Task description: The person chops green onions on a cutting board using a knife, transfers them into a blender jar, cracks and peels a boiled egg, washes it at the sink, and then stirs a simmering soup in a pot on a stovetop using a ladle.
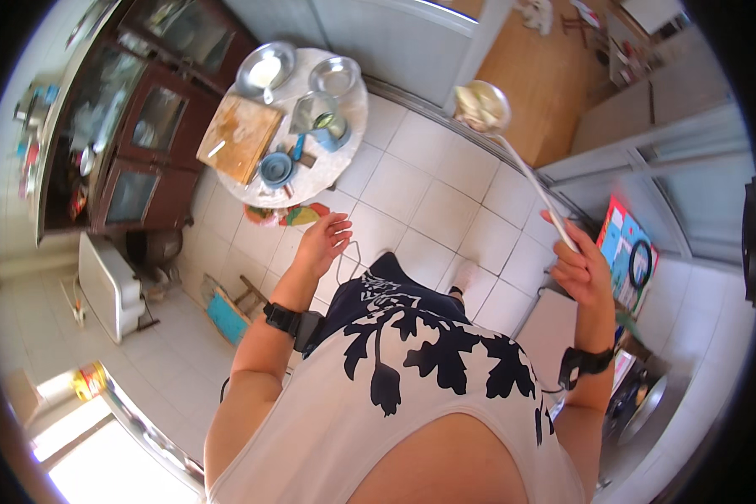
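Note:
My right hand [576,261] grips the long pale handle of a ladle [482,107], held out ahead of me. Its round bowl carries pale, chunky food [477,108] whose kind I cannot make out. Above the floor hangs my left hand [324,242], its fingers loosely bent and apart, with nothing in them. Nearest to that hand is the round table [227,189]. On the table lie a wooden cutting board [239,135], stacked blue bowls [276,169], a metal basin [283,60] holding something white and a spoon, and a clear jug-like container [318,113].
A dark wooden cabinet [160,135] with glass doors stands left of the table. Ahead right, a sliding-door frame [479,57] opens onto a wooden floor [520,82]. A small blue-topped stool [227,318] sits at left. At right are a colourful panel [627,246] and a wok [646,406].

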`<state>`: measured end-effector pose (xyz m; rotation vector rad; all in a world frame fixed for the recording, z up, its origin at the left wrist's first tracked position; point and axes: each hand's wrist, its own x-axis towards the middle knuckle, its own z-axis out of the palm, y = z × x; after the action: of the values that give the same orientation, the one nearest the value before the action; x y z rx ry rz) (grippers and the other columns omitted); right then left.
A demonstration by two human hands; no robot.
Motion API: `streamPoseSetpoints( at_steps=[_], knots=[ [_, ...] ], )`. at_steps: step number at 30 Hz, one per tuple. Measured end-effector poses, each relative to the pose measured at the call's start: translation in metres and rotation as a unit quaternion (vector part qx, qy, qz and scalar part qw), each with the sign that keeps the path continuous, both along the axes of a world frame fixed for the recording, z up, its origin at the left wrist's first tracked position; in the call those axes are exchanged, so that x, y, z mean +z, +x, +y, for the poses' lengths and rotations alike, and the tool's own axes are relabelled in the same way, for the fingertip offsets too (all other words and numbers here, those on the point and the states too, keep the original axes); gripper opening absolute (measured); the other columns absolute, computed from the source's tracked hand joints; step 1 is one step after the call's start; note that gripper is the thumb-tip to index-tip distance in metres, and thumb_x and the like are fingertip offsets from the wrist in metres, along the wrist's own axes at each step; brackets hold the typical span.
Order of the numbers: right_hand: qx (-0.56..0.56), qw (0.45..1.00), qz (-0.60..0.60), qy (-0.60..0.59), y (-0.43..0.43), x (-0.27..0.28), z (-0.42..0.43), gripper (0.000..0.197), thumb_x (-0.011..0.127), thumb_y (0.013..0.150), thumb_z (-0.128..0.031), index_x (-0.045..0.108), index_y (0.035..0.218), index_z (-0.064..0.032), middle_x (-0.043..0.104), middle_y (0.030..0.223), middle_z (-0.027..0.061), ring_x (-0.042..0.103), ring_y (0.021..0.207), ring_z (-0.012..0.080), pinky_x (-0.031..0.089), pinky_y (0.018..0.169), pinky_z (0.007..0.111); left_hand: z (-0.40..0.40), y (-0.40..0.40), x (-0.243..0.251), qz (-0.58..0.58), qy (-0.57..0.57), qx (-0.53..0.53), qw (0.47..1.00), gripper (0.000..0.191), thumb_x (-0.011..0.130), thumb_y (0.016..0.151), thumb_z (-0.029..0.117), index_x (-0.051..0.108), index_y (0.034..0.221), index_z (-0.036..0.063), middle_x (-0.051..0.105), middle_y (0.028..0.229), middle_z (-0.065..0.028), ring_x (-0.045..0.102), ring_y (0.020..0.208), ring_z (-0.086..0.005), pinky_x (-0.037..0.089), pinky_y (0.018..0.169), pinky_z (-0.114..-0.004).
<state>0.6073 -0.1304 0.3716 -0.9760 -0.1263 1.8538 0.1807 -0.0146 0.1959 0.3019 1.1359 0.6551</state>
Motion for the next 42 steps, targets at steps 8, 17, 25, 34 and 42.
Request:
streamPoseSetpoints(
  at_steps=[8, 17, 25, 34, 42],
  knots=[
    [0.204, 0.969, 0.138, -0.031, -0.109, -0.069, 0.184, 0.040, 0.035, 0.100, -0.023, 0.035, 0.135, -0.0042, 0.035, 0.053, -0.0075, 0.031, 0.037, 0.0011, 0.030, 0.042, 0.018, -0.051, -0.079, -0.007, 0.003, -0.029, 0.195, 0.980, 0.029, 0.052, 0.091, 0.028, 0.058, 0.106, 0.0044, 0.062, 0.094, -0.0063, 0.058, 0.084, -0.0164, 0.048, 0.076, -0.028],
    [0.341, 0.905, -0.254, 0.010, -0.216, -0.211, 0.304, 0.030, 0.045, 0.095, -0.030, 0.053, 0.113, -0.0087, 0.045, 0.060, -0.0012, 0.041, 0.046, 0.0099, 0.038, 0.055, 0.022, -0.136, -0.115, -0.027, 0.010, -0.070, 0.357, 0.931, 0.028, 0.052, 0.091, 0.027, 0.057, 0.106, 0.0044, 0.061, 0.093, -0.0061, 0.058, 0.083, -0.0171, 0.048, 0.076, -0.029],
    [0.339, 0.498, -0.770, 0.210, -0.252, -0.292, 0.310, 0.037, 0.044, 0.092, -0.030, 0.054, 0.125, -0.0159, 0.066, 0.094, 0.0160, 0.063, 0.087, 0.0343, 0.050, 0.074, 0.044, -0.158, -0.126, -0.029, 0.013, -0.095, 0.392, 0.915, 0.027, 0.052, 0.091, 0.027, 0.056, 0.105, 0.0048, 0.061, 0.092, -0.0058, 0.058, 0.082, -0.0171, 0.048, 0.074, -0.029],
    [0.302, 0.500, -0.774, 0.243, -0.247, -0.290, 0.302, 0.039, 0.047, 0.091, -0.027, 0.052, 0.128, -0.0193, 0.066, 0.084, 0.0165, 0.064, 0.077, 0.0328, 0.051, 0.066, 0.043, -0.138, -0.140, -0.030, 0.012, -0.092, 0.371, 0.924, 0.029, 0.053, 0.090, 0.027, 0.056, 0.108, 0.0038, 0.061, 0.093, -0.0060, 0.058, 0.082, -0.0174, 0.048, 0.075, -0.029],
    [0.172, 0.963, -0.198, -0.057, -0.239, -0.265, 0.298, 0.035, 0.046, 0.094, -0.029, 0.049, 0.126, -0.0164, 0.045, 0.060, -0.0002, 0.041, 0.045, 0.0109, 0.034, 0.048, 0.024, -0.113, -0.155, -0.034, -0.010, -0.064, 0.310, 0.949, 0.026, 0.055, 0.090, 0.029, 0.058, 0.105, 0.0074, 0.061, 0.094, -0.0035, 0.057, 0.085, -0.0170, 0.048, 0.077, -0.029]
  ],
)
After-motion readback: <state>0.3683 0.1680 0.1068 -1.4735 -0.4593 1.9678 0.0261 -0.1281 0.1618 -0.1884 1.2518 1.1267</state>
